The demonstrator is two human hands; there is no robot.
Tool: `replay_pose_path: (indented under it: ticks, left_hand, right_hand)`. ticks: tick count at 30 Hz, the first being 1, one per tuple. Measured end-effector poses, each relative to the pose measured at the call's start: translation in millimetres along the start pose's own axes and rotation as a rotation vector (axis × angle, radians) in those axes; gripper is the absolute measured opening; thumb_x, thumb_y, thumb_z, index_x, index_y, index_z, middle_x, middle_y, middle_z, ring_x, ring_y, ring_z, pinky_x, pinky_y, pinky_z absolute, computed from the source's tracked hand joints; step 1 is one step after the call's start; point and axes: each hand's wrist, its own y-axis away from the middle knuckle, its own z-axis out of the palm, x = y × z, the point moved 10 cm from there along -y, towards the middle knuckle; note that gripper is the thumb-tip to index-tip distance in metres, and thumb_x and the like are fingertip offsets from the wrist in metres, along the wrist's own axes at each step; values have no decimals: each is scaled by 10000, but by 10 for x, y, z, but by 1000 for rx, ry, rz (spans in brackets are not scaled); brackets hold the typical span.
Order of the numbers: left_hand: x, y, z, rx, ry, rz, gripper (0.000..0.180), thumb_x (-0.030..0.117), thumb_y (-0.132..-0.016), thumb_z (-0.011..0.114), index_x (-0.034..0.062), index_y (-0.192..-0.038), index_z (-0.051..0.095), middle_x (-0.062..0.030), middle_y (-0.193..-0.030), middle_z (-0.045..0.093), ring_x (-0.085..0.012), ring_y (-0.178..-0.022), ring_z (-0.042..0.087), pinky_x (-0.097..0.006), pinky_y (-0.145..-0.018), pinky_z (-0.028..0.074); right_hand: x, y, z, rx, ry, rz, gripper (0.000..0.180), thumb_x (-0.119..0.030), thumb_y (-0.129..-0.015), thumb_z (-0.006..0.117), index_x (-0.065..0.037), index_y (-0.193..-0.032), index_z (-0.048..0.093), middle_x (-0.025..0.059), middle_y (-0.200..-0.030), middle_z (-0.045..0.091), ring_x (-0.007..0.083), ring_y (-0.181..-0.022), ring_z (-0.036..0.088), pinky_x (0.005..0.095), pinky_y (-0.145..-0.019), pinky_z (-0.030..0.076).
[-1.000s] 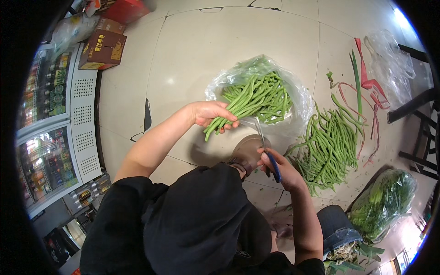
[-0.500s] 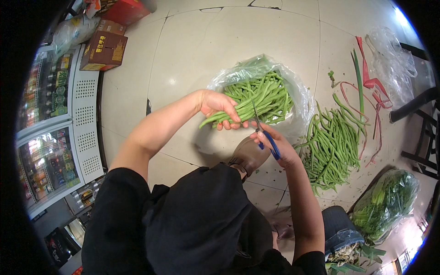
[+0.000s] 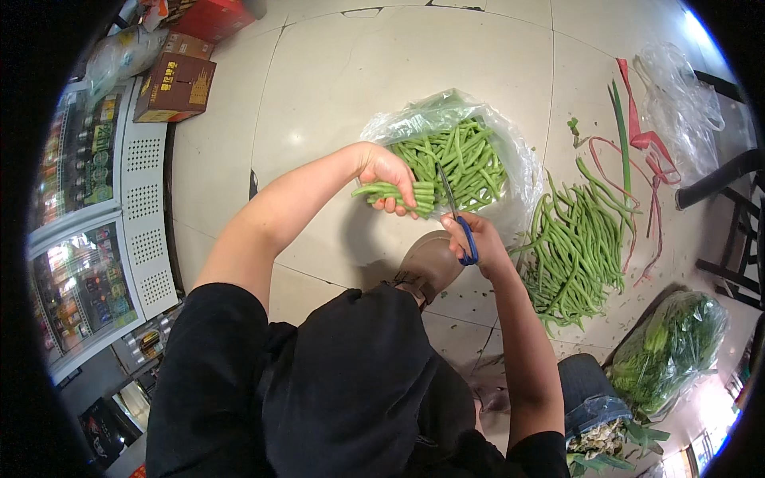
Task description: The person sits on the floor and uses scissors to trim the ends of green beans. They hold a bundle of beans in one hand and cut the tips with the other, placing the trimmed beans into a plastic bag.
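My left hand (image 3: 388, 177) is closed round a short bundle of green beans (image 3: 413, 196), whose right ends are cut off evenly. In my right hand (image 3: 476, 237) I grip scissors (image 3: 468, 248) with blue handles; their blades point up and away, over the bag, just right of the bundle. Beneath both hands and a little beyond lies an open clear plastic bag (image 3: 522, 179) holding many cut bean pieces (image 3: 462, 155). A pile of long, whole green beans (image 3: 575, 259) rests on the floor to the right of my right hand.
A brown shoe (image 3: 430, 263) stands just below the bag. Pink ribbon (image 3: 655, 151), an empty plastic bag (image 3: 677, 103) and bagged leafy greens (image 3: 669, 350) lie at the right. Glass-fronted drink coolers (image 3: 84, 279) and a brown carton (image 3: 175, 86) line the left side.
The long beans that stuck out of my left hand have been cut short, and the cut lengths lie in the bag. The scissors have shifted slightly right, away from the bundle.
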Motion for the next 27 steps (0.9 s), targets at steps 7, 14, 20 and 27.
replay_pose_path:
  ticks: [7,14,20,27]
  left_hand:
    - [326,184,-233,317,358,466,205,188,-947,579,35,-1084,574,-26,-798,624,-83,-616,567,-231,-498,473]
    - [-31,509,-914,986,730,806,443,115,-925,544,115,-1307,319,-131,-1097,575,-211,-853,632,-408,-658,568]
    - [42,1185,-364,1424,457,960,864,158,-862,616,232,-1515,55,-243,-1489,191,-404,-1313,354,-635,-939,423]
    - [-794,1413,-1166,2080,75,526,735,226,-847,680,42,-1441,288,-191,-1265,468,-270,-1098,514,-395,-918,453]
  right_hand:
    - [244,354,-137,54,38,-11,436,-357,-876,699,8,-1100,615,25,-675,574,91,-555,538,233,-509,427]
    - [551,734,-245,218,-155,-44,416,-342,-893,689,-9,-1117,582,39,-738,569,101,-599,536,246,-540,441]
    - [792,1055,-246,382,-201,-26,414,-326,-902,684,-13,-1148,569,44,-749,577,104,-624,556,259,-548,445]
    - [1092,1635,-201,495,-194,124,415,-315,-912,675,-18,-1182,569,74,-811,624,122,-686,587,282,-610,482]
